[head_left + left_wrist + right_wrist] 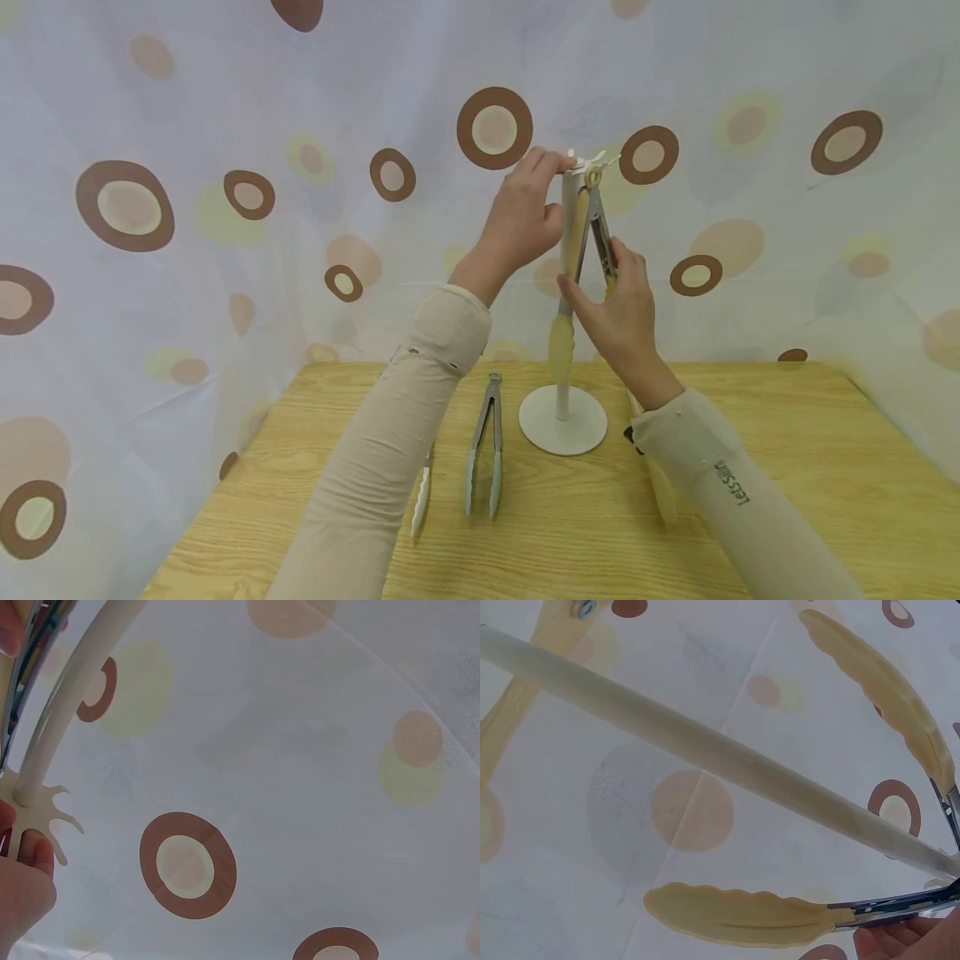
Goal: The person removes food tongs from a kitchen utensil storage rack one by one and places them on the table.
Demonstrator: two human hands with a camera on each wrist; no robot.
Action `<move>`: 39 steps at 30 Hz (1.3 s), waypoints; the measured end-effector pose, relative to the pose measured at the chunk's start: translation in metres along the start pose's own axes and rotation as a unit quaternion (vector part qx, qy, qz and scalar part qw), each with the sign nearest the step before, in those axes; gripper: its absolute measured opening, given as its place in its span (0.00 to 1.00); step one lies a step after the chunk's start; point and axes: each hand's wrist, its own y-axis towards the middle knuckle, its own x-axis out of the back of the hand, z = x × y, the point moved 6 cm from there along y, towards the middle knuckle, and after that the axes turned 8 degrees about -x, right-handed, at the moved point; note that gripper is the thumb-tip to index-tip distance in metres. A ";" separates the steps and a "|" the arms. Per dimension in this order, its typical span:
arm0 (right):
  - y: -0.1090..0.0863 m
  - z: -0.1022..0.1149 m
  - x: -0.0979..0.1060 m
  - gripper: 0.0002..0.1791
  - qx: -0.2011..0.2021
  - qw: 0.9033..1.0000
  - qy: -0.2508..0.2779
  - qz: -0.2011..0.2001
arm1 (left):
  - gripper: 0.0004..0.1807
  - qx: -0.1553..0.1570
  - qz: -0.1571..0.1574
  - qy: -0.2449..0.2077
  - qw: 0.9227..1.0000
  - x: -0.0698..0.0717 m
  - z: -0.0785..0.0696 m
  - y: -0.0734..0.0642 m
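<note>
A white utensil stand with a round base and a slim pole stands on the table. At its top, my left hand pinches the rack of curved hooks between thumb and fingers. Yellow-tipped metal tongs hang spread beside the pole, their end ring right at the hooks. Lower down, my right hand holds the tongs by their arms. In the right wrist view the scalloped tips point away on both sides of the pole.
Grey-blue-tipped tongs lie on the wooden table, left of the base. White-tipped tongs are partly hidden by my left sleeve. A pale yellow thing lies partly under my right forearm. A dotted curtain hangs behind.
</note>
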 end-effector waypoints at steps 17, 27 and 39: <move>0.002 0.002 0.006 0.42 -0.009 1.000 -0.003 -0.005 | 0.25 0.002 -0.003 0.001 1.000 0.000 0.000 0.000; 0.002 0.004 0.010 0.42 0.001 1.000 -0.003 -0.018 | 0.24 0.019 0.022 0.005 1.000 -0.002 0.002 0.000; 0.003 0.008 0.017 0.43 0.008 1.000 0.000 -0.028 | 0.25 0.010 0.013 0.003 1.000 -0.001 0.001 0.001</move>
